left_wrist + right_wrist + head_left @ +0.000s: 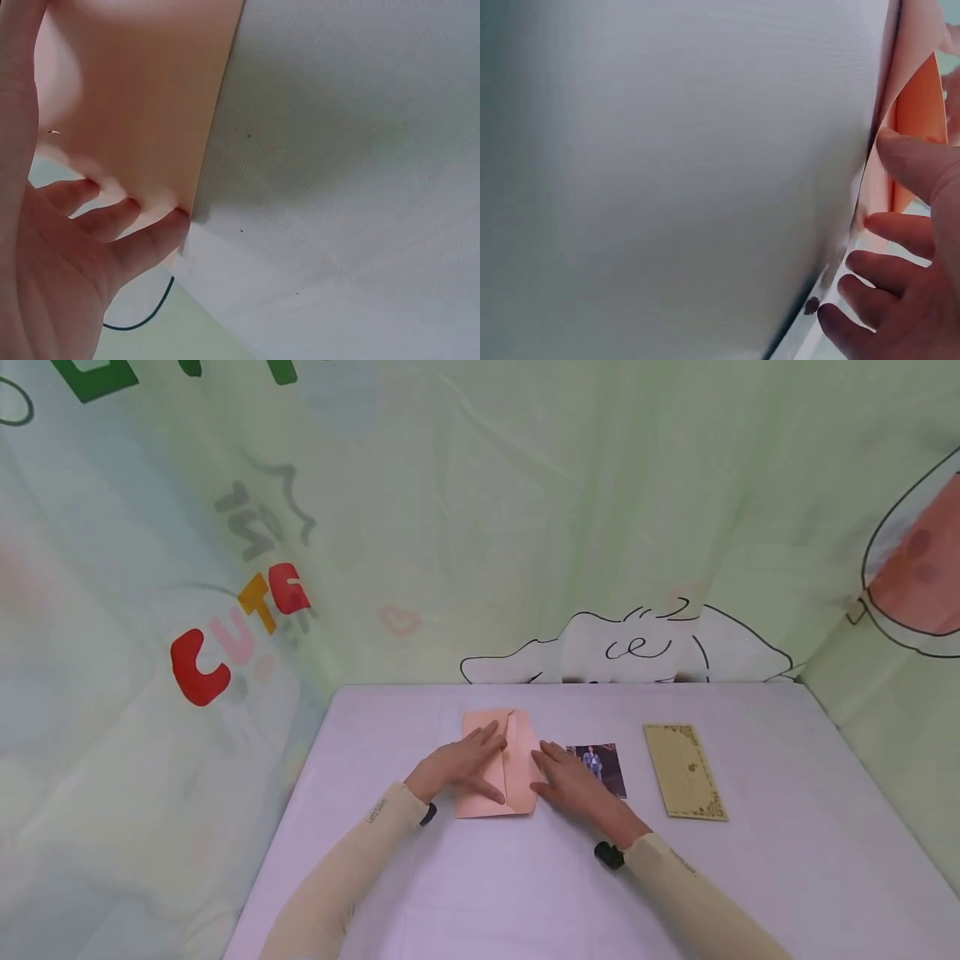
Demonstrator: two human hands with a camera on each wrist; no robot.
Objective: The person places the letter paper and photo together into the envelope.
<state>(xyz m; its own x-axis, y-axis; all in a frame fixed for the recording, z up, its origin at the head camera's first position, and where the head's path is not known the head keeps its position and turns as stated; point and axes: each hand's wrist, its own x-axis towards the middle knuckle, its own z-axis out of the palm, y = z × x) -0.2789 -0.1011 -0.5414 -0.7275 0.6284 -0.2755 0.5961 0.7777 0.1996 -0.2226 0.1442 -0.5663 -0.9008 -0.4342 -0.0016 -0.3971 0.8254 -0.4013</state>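
A pink paper envelope point(517, 777) lies on the table, a seam running down its middle. My left hand point(471, 762) rests on its left part with the fingers spread. In the left wrist view, fingertips point(180, 216) touch the pink paper point(142, 82) near its edge. At the envelope's right edge is my right hand point(573, 781), thumb and index fingertips touching the edge a little apart. From the right wrist, the pink paper point(911, 45) shows a raised flap with an orange inner side point(921, 105) beside my right thumb point(907, 157).
A small photo print point(611, 768) lies partly behind the right hand. Farther right is a tan card point(684, 772) with ornate brown corners. The table point(480, 893) has a pale cloth, with a printed curtain point(480, 527) behind it.
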